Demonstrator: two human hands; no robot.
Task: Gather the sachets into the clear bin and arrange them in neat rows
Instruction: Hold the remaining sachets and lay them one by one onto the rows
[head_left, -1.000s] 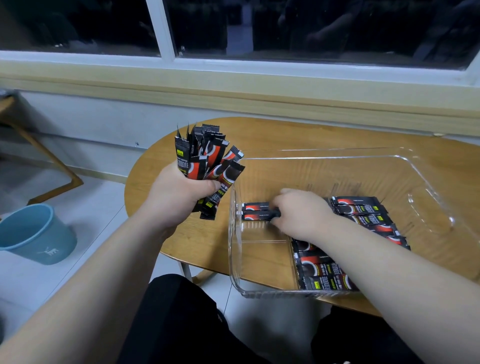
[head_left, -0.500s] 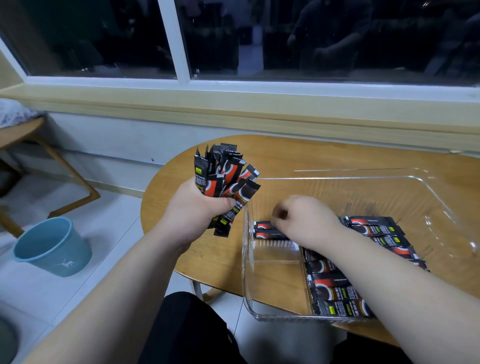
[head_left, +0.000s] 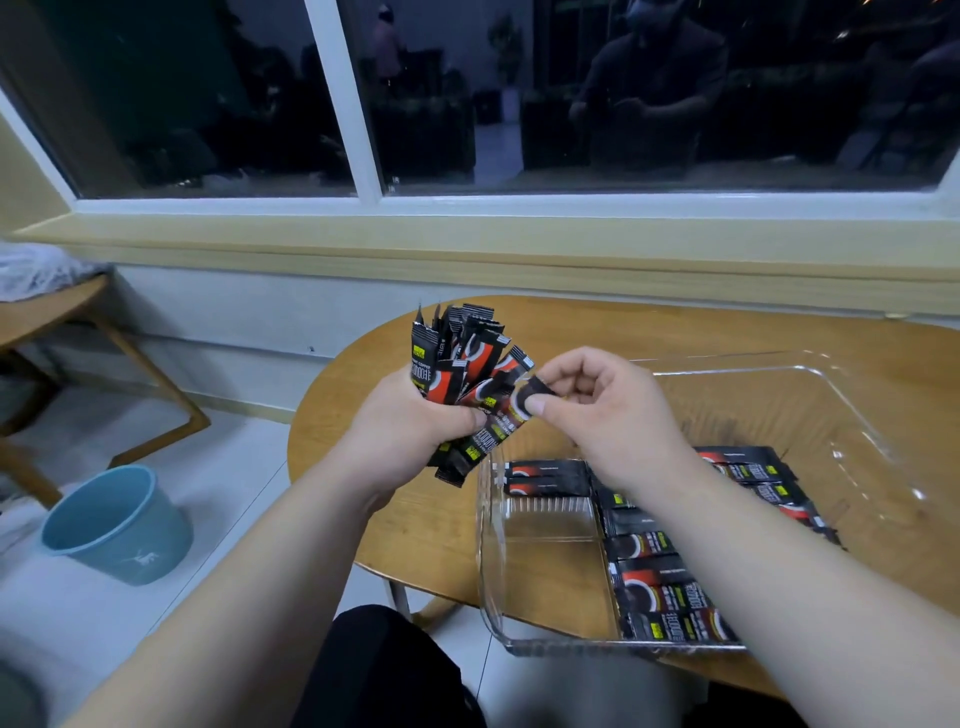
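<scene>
Sachets (head_left: 457, 358) bunched in the left hand (head_left: 410, 436), next one on its way out.
Left hand grips the bundle just left of the clear bin (head_left: 857, 415), above the surface (head_left: 358, 395). Right hand (head_left: 597, 410) has come up out of the bin and pinches one sachet (head_left: 521, 404) by its top. Laid rows (head_left: 660, 587) already line the bin floor, so another placement looks imminent.

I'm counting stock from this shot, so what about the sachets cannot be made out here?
1. Head view: the count in the bundle of sachets; they overlap and the left hand wraps their lower halves.
2. Head view: the middle of the rows in the clear bin; the right forearm covers them.
3. Head view: the print on the single sachet pinched by the right hand; too small and blurred.
</scene>
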